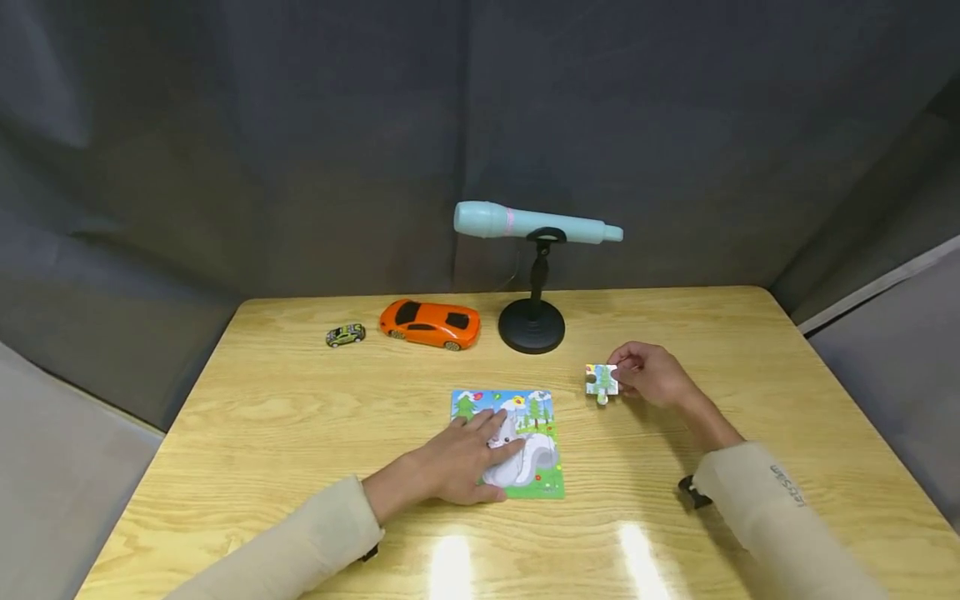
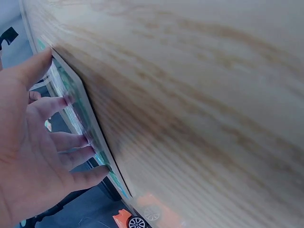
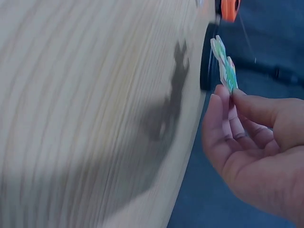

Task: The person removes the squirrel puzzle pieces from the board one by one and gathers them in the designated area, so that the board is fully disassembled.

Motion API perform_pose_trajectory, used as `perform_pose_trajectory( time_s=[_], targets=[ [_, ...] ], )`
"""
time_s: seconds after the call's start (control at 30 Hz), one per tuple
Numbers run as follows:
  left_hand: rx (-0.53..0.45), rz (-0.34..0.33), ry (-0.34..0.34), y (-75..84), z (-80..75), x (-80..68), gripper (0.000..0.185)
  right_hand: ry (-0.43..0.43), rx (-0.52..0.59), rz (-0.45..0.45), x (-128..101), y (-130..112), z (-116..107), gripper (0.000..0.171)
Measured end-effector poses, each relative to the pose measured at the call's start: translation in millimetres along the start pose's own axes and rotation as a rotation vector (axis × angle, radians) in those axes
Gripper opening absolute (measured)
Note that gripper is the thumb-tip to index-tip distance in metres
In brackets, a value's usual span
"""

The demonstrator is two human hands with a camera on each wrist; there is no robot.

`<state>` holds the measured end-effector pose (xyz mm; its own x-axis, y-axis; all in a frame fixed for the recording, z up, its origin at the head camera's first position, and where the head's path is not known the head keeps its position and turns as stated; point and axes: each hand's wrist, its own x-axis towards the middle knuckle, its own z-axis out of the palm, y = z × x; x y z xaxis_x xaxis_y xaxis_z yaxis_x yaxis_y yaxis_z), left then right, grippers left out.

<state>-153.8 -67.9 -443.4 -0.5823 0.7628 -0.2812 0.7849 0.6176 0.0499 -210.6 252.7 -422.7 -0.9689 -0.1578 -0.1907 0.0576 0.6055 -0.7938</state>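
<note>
The left hand (image 1: pixel 457 467) lies flat with straight fingers on the puzzle board (image 1: pixel 536 417), which rests in the middle of the wooden worktop (image 1: pixel 262 417), and it presses the board down. The right hand (image 1: pixel 652 375) pinches a single puzzle piece (image 1: pixel 601 381) between thumb and fingertips, and holds it just above the worktop, to the right of the board and apart from it. Behind them stand an orange toy car (image 1: pixel 429 324), a small green car (image 1: pixel 345 335) and a light blue microphone (image 1: pixel 525 223) on a black stand (image 1: pixel 532 323).
</note>
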Motion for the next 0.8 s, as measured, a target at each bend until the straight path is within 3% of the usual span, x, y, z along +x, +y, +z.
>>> perform_pose_trajectory(
  time_s=[0.3,0.5,0.8],
  targets=[
    [-0.012,-0.008,0.01,1.0,1.8,1.2,0.071,0.045,-0.058,0.026,-7.1,33.7,-37.0,0.025],
    [0.0,-0.012,0.005,0.9,2.3,2.2,0.071,0.123,-0.195,0.053,-9.7,53.2,-49.8,0.023],
    [-0.007,-0.008,0.004,-0.3,2.7,1.4,0.071,0.157,-0.339,0.077,-10.0,78.1,-62.5,0.021]
  ],
)
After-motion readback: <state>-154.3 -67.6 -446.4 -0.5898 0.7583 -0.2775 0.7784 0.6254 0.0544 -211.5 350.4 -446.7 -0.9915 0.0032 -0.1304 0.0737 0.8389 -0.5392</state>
